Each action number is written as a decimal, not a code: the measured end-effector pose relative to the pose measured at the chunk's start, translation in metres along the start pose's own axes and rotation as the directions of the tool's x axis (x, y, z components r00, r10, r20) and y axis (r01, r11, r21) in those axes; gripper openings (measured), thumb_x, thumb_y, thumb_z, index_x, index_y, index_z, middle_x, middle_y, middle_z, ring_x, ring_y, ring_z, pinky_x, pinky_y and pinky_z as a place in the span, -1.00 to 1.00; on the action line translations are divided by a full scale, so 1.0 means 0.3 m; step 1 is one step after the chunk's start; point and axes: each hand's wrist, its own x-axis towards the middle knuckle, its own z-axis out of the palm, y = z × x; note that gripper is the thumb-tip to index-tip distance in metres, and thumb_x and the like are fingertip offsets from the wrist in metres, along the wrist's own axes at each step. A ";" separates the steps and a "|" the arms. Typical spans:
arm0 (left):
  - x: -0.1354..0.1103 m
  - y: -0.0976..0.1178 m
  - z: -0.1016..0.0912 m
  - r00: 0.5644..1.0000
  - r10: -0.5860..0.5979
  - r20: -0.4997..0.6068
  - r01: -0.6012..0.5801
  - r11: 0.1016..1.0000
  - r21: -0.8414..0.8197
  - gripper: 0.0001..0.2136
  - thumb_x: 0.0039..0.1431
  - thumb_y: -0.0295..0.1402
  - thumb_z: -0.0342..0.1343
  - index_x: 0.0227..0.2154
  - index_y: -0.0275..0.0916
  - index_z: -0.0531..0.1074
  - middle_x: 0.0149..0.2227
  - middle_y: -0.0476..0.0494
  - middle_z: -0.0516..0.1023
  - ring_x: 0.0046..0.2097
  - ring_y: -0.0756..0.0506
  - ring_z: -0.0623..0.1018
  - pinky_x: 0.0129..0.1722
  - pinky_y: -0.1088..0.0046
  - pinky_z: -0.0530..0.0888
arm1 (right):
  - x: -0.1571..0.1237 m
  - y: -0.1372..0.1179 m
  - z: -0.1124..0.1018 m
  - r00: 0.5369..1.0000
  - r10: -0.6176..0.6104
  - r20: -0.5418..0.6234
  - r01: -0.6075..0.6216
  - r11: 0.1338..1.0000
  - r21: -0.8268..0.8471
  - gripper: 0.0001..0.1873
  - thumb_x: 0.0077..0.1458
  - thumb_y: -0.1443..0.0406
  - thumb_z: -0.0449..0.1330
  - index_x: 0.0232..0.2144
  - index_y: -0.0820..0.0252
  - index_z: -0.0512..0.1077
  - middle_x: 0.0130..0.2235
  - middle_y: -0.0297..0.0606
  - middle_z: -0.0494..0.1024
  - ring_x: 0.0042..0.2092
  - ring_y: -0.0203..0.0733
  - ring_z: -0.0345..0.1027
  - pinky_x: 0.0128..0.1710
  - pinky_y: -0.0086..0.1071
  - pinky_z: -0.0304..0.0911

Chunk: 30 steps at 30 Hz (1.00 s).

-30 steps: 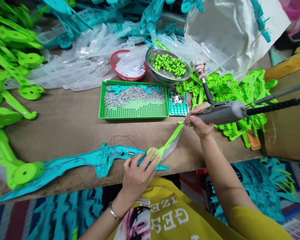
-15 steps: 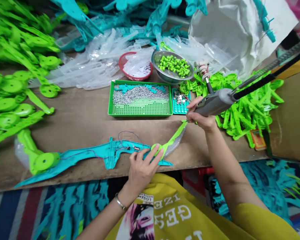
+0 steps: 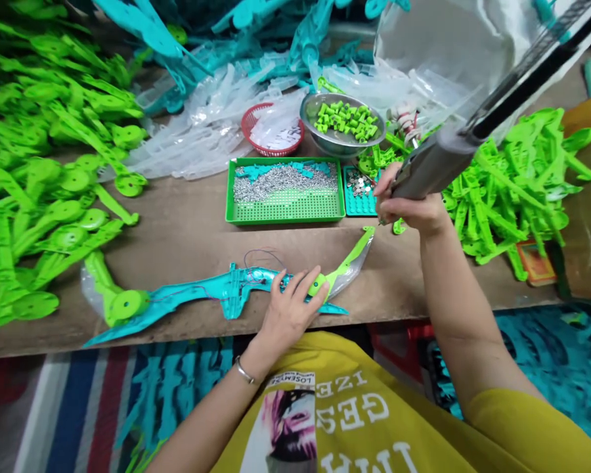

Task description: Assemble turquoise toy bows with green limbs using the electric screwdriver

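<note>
A blue plastic toy bow half (image 3: 192,287) lies across the front of the table, with thin wires along it. Green arms with clear plastic strips are on both its ends. My left hand (image 3: 289,310) lies over its right part, fingers spread, next to the right green arm (image 3: 347,263). My right hand (image 3: 414,211) is wrapped round a grey electric screwdriver (image 3: 438,161), which hangs from above on a black cord and coil. Its tip is just above and to the right of the right arm's far end, apart from it.
Behind the bow stand a green tray (image 3: 285,217) of screws, a teal tray (image 3: 362,209) of small metal discs, a red basket (image 3: 249,125) and a metal bowl (image 3: 342,144) of green pieces. Green parts are heaped at left (image 3: 54,164) and right (image 3: 512,184).
My right hand has lifted the screwdriver away from the green arm's end, up and to the right. My left hand stays on the bow. The whole view has shifted somewhat.
</note>
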 end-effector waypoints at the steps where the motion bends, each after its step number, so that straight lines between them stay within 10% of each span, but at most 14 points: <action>1: -0.001 -0.003 0.000 1.000 0.013 0.003 -0.013 1.000 0.004 -0.66 0.28 -0.35 0.17 0.11 -0.17 0.41 0.26 -0.40 0.40 0.15 -0.31 0.46 0.19 -0.11 0.21 | -0.005 -0.002 0.004 0.999 -0.033 -0.030 0.033 0.999 0.010 -0.58 -0.22 0.16 0.50 -0.34 0.24 0.48 -0.61 -0.39 0.43 -0.63 -0.32 0.26 -0.66 -0.43 0.17; 13: 0.053 -0.057 -0.090 0.995 0.102 -0.017 -0.104 0.989 -0.104 -0.32 0.33 -0.19 0.12 0.38 -0.33 0.00 0.20 -0.49 0.45 0.15 -0.27 0.50 0.09 0.16 0.36 | 0.068 0.004 0.209 0.972 -0.229 0.062 0.229 0.973 0.003 -0.52 -0.13 0.18 0.37 -0.15 0.14 0.36 -0.29 -0.45 0.43 -0.23 -0.30 0.42 -0.26 -0.40 0.39; 30: 0.252 -0.144 -0.288 0.941 -0.115 0.320 0.243 0.885 -0.396 -0.54 0.35 -0.01 0.03 0.12 -0.23 0.38 0.07 -0.24 0.58 0.08 -0.22 0.56 0.07 0.26 0.44 | 0.197 0.030 0.301 0.937 -0.297 0.181 0.270 0.949 0.162 -0.57 -0.14 0.32 0.38 -0.27 0.12 0.24 -0.34 -0.49 0.33 -0.24 -0.33 0.27 -0.20 -0.44 0.29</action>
